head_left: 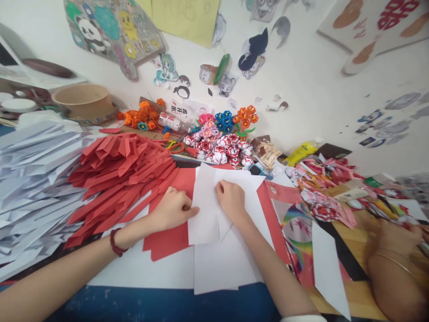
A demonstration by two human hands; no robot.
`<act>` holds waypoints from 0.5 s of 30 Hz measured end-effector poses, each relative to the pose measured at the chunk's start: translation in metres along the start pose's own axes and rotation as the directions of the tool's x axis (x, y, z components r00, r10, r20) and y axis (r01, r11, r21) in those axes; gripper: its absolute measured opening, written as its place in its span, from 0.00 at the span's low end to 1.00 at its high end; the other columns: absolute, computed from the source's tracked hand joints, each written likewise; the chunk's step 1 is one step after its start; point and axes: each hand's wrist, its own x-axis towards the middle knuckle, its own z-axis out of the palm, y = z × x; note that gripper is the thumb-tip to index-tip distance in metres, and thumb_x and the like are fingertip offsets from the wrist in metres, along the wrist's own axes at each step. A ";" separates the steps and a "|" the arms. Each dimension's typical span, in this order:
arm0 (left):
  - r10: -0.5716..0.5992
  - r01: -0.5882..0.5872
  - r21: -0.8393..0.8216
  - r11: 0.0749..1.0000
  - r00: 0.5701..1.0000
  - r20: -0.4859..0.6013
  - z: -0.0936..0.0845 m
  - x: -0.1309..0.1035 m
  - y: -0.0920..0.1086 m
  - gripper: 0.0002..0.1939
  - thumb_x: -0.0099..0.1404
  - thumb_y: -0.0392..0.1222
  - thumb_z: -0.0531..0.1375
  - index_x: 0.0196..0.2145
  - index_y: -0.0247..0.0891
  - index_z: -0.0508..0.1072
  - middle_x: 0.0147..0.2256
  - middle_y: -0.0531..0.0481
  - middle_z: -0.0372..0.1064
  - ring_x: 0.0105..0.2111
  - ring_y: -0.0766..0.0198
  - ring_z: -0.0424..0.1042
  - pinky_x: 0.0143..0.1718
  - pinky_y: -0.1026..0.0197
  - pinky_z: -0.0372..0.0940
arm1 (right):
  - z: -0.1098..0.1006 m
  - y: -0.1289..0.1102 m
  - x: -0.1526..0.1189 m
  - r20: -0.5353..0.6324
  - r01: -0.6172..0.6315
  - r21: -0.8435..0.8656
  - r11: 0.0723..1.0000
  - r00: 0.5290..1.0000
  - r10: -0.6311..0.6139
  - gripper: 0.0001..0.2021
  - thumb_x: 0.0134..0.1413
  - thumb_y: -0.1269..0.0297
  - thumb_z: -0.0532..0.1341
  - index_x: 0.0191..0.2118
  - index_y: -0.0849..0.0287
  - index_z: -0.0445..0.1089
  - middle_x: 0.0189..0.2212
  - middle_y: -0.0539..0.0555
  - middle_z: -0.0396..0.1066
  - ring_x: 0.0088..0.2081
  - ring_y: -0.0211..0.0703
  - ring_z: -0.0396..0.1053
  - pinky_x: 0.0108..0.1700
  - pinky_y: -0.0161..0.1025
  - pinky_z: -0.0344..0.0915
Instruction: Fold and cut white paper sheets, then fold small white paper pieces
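A folded sheet of white paper (205, 210) lies over a stack of white sheets (223, 268) in front of me. My left hand (174, 209) is closed beside its left edge, the thumb pressing on that edge. Curled into a fist, my right hand (231, 199) grips and presses the folded sheet near its right side; the undersides of its fingers are hidden. Red sheets (170, 243) lie under my left hand and under the white stack. To the left is a heap of folded red paper strips (124, 170).
A large pile of folded white strips (36, 179) fills the far left. Paper flowers (224, 150), scissors (176, 145) and a plastic bottle (170, 120) stand along the wall. At right are a yellow bottle (301, 151), loose white paper (330, 268) and another person's blurred hand (398, 237).
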 end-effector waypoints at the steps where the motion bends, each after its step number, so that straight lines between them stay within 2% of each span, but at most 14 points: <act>1: 0.008 -0.008 -0.007 1.000 1.000 0.006 0.000 0.000 -0.001 0.23 0.61 0.48 0.55 0.13 0.35 0.55 0.17 0.55 0.54 0.23 0.67 0.54 0.37 0.56 0.47 | 0.000 0.000 0.000 0.002 0.000 0.000 1.000 1.000 0.000 0.15 0.66 0.62 0.51 0.35 0.57 0.74 0.31 0.53 0.78 0.33 0.42 0.73 0.32 0.38 0.51; 9: 0.043 -0.040 -0.034 0.999 0.995 0.088 -0.003 -0.001 -0.006 0.24 0.61 0.47 0.55 0.14 0.35 0.51 0.16 0.56 0.50 0.24 0.68 0.53 0.40 0.57 0.47 | 0.002 0.001 0.001 0.003 -0.006 -0.005 1.000 1.000 0.006 0.15 0.66 0.62 0.51 0.34 0.56 0.74 0.31 0.53 0.78 0.32 0.41 0.72 0.32 0.37 0.50; 15: 0.039 -0.039 -0.008 0.999 0.998 0.042 -0.004 -0.002 -0.005 0.27 0.64 0.52 0.54 0.14 0.35 0.55 0.15 0.55 0.52 0.22 0.68 0.54 0.37 0.57 0.48 | 0.002 0.002 0.001 0.010 0.002 0.001 1.000 1.000 -0.002 0.15 0.66 0.62 0.51 0.34 0.56 0.73 0.31 0.53 0.77 0.32 0.42 0.72 0.32 0.38 0.50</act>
